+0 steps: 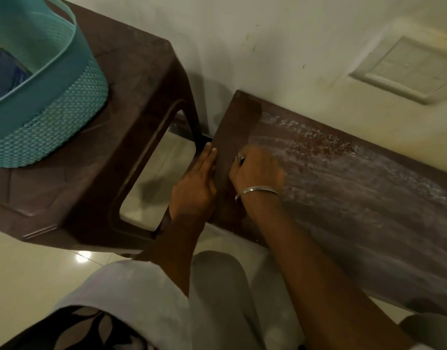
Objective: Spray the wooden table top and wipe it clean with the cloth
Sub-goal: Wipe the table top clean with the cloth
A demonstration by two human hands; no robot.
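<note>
Straight-fingered, the left hand lies flat along the left edge of the table top, pressing against it and holding nothing. The right hand rests on the wood just beside it with its fingers curled under; it is blurred, and whether a cloth is bunched beneath it cannot be told. A thin bracelet circles the right wrist. The table top runs away to the right, its far long edge tight against the wall, so that side offers no room. Whitish streaks and specks cover most of the board to the right of the hands, while the strip by the left edge looks darker. To the right the surface lies open, with nothing standing on it. On the left a brown stool stands higher and very close, leaving only a narrow gap where the left hand sits; one stool leg comes down near the table's far left corner. A teal basket stands on the stool with something blue inside. A switch plate is set in the wall above the table. Pale floor tiles show below the near edge, beside the person's knee.
</note>
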